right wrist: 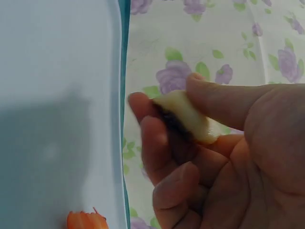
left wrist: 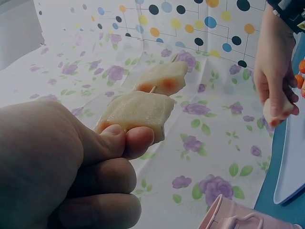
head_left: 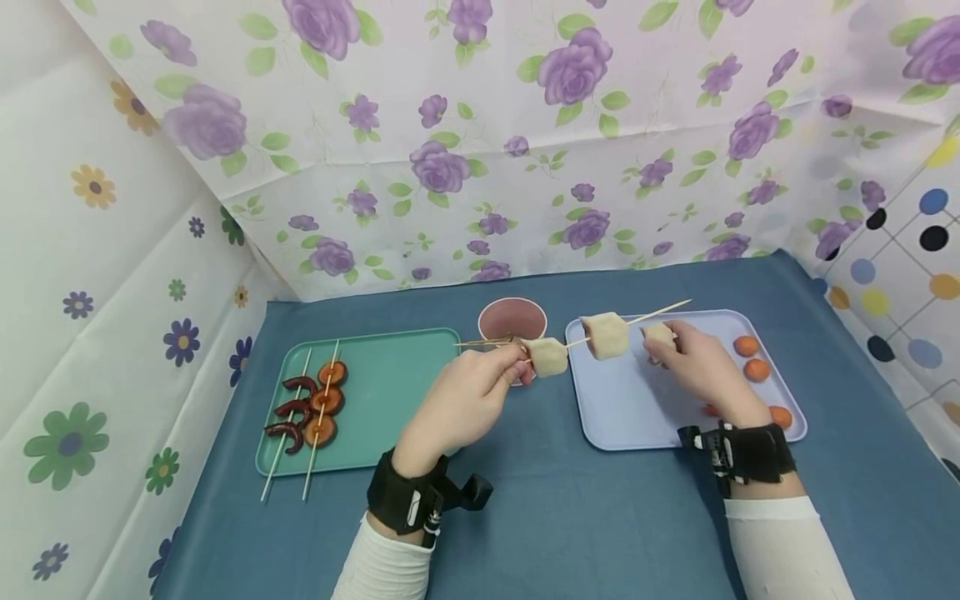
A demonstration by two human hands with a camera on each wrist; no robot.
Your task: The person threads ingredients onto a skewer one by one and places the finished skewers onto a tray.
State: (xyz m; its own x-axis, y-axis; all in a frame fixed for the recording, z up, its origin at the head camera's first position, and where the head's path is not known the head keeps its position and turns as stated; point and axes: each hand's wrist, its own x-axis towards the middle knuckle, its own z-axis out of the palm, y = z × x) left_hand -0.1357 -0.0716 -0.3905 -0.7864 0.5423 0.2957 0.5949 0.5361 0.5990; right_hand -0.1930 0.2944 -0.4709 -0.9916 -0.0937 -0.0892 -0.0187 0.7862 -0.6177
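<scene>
My left hand (head_left: 468, 396) pinches a wooden skewer (head_left: 660, 312) between thumb and forefinger, tilted up toward the right. Two pale, blocky food pieces with reddish-brown edges are threaded on it: a near piece (head_left: 547, 357) right at my fingertips and a farther piece (head_left: 606, 336). In the left wrist view, the near piece (left wrist: 138, 112) partly covers the stick. Over the lavender tray (head_left: 611, 425), my right hand (head_left: 705, 367) grips a similar loose pale piece (right wrist: 186, 114) between thumb and fingers, with a dark underside showing. It is just right of the skewer, apart from it.
A pink bucket (head_left: 513, 318) stands behind my left hand. Several orange-red pieces (head_left: 757, 370) lie on the lavender tray's right side. On the green tray (head_left: 397, 400) at left are two loaded skewers, one with dark curled pieces (head_left: 285, 429), one with round brown slices (head_left: 327, 402).
</scene>
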